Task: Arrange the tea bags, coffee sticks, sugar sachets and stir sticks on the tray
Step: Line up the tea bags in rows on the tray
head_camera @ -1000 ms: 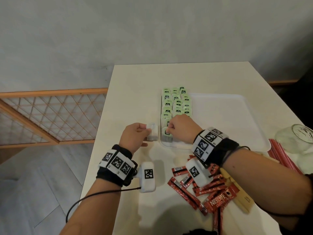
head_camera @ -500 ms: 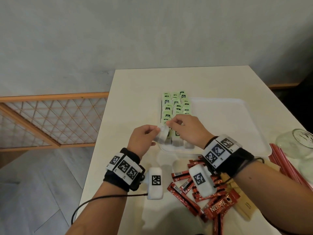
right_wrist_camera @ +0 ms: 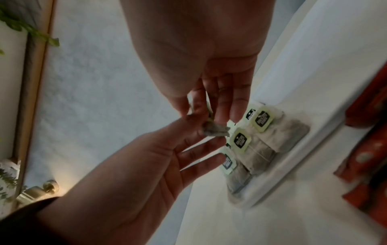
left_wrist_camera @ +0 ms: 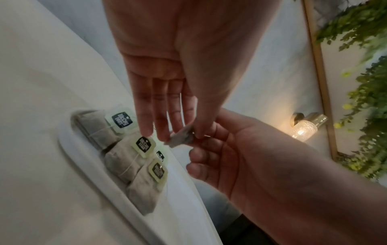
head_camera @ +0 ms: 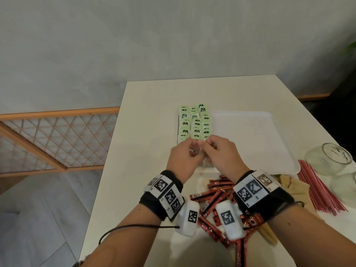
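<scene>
Nearest on the desk [head_camera: 146,116], nearer than the tray [head_camera: 250,132]: red coffee sticks [head_camera: 215,199]; lettering unreadable. Above the tray's near edge, left hand [head_camera: 183,157] and right hand [head_camera: 221,153] meet, each grip pinching one grey tea bag [left_wrist_camera: 181,137]. Beyond, tea bags [head_camera: 194,122] in rows on the tray's left side; green tags' dark labels blurred.

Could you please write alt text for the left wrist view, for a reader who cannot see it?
Both hands pinch one tea bag between them: left hand from above, right hand from below. Beneath, tagged tea bags lie overlapping along a white tray's rim.
</scene>
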